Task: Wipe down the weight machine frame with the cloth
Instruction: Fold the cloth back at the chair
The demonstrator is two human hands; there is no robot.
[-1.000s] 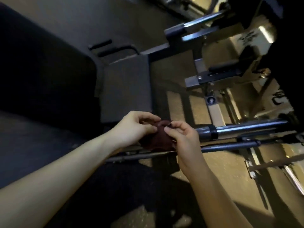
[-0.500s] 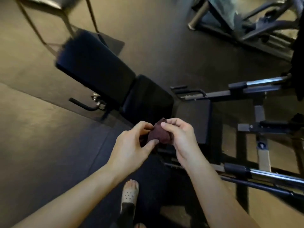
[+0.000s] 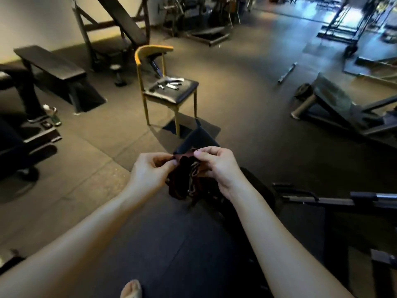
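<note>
Currently held: one dark red cloth (image 3: 184, 179), up in the air in front of the person, above the dark pad (image 3: 199, 136) and touching no metal.
Grip, left hand (image 3: 148, 175): narrow; thumb and forefinger pinch the upper edge of the cloth on its left side.
Grip, right hand (image 3: 217, 166): narrow; the fingertips pinch the same upper edge, near the left hand, with the other fingers curled.
Reason for the hold: two pinches close together on one edge let the rest of the cloth hang bunched below. This is judged to be spreading or refolding, to get a flat working face before wiping.
Position of the machine frame (image 3: 335, 201): grey and black bars low on the right, well apart from the cloth.
Task stage: judged as preparation; no wiping contact is made at this moment.
Next move calls for: lowering the cloth to the right onto the nearest bar, one hand pressing it flat.
Count, task things: hands, two; cloth, one; machine frame, one.
Count, surroundings: yellow chair (image 3: 153, 49), one, with several small items (image 3: 169, 83) on its seat, number not readable; flat bench (image 3: 49, 63), one, at the left; loose bar (image 3: 287, 73) on the floor, one; foot (image 3: 131, 289), one, at the bottom edge.
</note>
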